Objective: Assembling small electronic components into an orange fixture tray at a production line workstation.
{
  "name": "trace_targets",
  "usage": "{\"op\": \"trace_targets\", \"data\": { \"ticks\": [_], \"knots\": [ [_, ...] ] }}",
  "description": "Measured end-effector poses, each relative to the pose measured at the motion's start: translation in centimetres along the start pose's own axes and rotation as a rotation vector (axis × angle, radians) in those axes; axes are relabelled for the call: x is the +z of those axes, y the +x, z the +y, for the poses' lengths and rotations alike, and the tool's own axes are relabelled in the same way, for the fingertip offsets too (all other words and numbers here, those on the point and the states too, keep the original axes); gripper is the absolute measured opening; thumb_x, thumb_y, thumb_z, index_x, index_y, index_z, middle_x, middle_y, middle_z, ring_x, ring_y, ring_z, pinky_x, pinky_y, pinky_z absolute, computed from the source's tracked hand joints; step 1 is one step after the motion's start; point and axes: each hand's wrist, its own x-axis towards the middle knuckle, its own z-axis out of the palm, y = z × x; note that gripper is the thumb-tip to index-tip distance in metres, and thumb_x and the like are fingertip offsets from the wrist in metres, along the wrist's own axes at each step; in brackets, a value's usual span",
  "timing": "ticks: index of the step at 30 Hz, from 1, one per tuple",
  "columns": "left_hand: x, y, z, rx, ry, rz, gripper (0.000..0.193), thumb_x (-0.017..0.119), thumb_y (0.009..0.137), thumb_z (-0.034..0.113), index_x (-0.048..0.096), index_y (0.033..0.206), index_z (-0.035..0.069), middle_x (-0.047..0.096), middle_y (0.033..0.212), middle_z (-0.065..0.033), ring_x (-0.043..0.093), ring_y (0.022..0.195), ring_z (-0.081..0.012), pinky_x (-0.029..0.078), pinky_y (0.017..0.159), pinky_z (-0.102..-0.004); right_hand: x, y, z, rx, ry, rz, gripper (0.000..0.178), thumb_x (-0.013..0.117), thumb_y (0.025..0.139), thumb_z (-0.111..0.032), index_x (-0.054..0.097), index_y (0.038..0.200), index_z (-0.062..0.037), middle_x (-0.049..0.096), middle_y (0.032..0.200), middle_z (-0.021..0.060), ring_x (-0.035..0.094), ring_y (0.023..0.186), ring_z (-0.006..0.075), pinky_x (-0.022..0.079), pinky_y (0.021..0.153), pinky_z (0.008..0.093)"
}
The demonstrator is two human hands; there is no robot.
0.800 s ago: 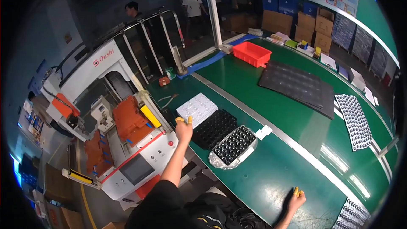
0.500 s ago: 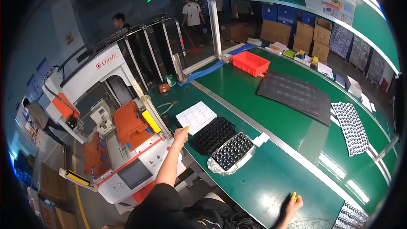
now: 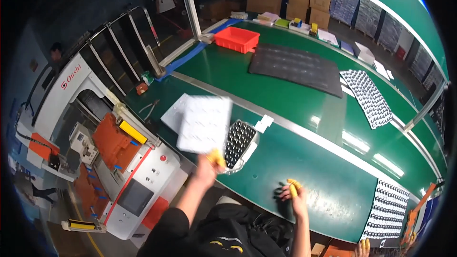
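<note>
My left hand [image 3: 211,165], with yellow finger covers, is closed on the near edge of a white sheet [image 3: 204,123] with rows of small marks. The sheet is raised over the bench and blurred by motion. Partly beneath it lies another pale sheet [image 3: 172,113]. It also hides the spot where a black tray lay. Just right of it, a tray of shiny black round parts [image 3: 239,139] sits in clear plastic wrap. My right hand [image 3: 294,195], also with yellow finger covers, hovers above the green bench, fingers loosely bent and apart, with nothing visible in them.
A white machine [image 3: 138,185] with orange fixtures [image 3: 114,138] stands at the left. Across the bench lie a red bin [image 3: 236,39], a dark flat board [image 3: 295,69] and a sheet of black parts [image 3: 369,97]. Another person's hands [image 3: 364,247] touch a similar sheet [image 3: 388,209] at lower right.
My left hand has taken hold of a white sheet and lifted it rightward over the black tray. My right hand has moved left and its fingers have loosened. The view has turned right.
</note>
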Motion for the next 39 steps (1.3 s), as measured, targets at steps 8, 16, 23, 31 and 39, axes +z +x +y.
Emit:
{"op": "trace_targets", "data": {
  "ticks": [8,16,23,31,39],
  "knots": [
    [3.1,-11.2,-12.3,-0.452,0.282,-0.572,0.024,0.056,0.097,0.023,0.063,0.084,0.004,0.062,0.071,-0.0013,0.057,0.058,-0.0085,0.04,0.055,-0.0209,4.0,-1.2,4.7,-0.009,0.442,0.337,0.029,0.048,0.1,-0.031,0.055,0.107,-0.0033,0.062,0.091,0.0045,0.061,0.076,0.013,0.052,0.065,0.0315],
    [1.7,-9.4,-12.9,-0.524,0.227,-0.608,0.015,0.059,0.095,0.015,0.065,0.099,0.003,0.067,0.083,-0.003,0.06,0.067,-0.0088,0.045,0.059,-0.0218,6.6,-2.0,3.0,0.12,0.442,0.248,0.025,0.055,0.094,-0.012,0.053,0.115,0.0025,0.062,0.107,0.0106,0.059,0.096,0.0198,0.047,0.086,0.0328],
    [-1.5,-7.7,-12.7,-0.667,-0.137,-0.732,0.033,0.059,0.095,0.021,0.055,0.12,-0.001,0.061,0.112,-0.0111,0.06,0.1,-0.0207,0.049,0.083,-0.0338,2.3,-3.6,2.9,-0.012,0.264,0.419,0.028,0.055,0.089,-0.001,0.057,0.116,0.0035,0.065,0.106,0.0119,0.062,0.095,0.0201,0.048,0.085,0.0312],
    [4.7,-8.6,-12.0,-0.379,0.563,-0.283,0.03,0.054,0.098,0.028,0.066,0.103,0.001,0.063,0.085,0.0031,0.056,0.078,-0.0083,0.047,0.067,-0.0271,3.1,-8.1,-3.3,0.065,-0.07,0.309,0.028,0.055,0.095,-0.026,0.063,0.106,-0.0017,0.062,0.1,0.0112,0.054,0.099,0.0228,0.044,0.089,0.0363],
    [4.6,-6.7,-13.2,-0.239,0.691,-0.425,0.058,0.051,0.099,0.041,0.044,0.059,-0.001,0.038,0.056,0.0069,0.034,0.058,-0.0054,0.032,0.05,-0.0288,3.4,-7.1,-2.3,0.176,-0.273,0.53,0.048,0.05,0.096,-0.04,0.061,0.11,0.0048,0.062,0.103,0.0179,0.054,0.097,0.0299,0.043,0.088,0.0397]
  ]
}}
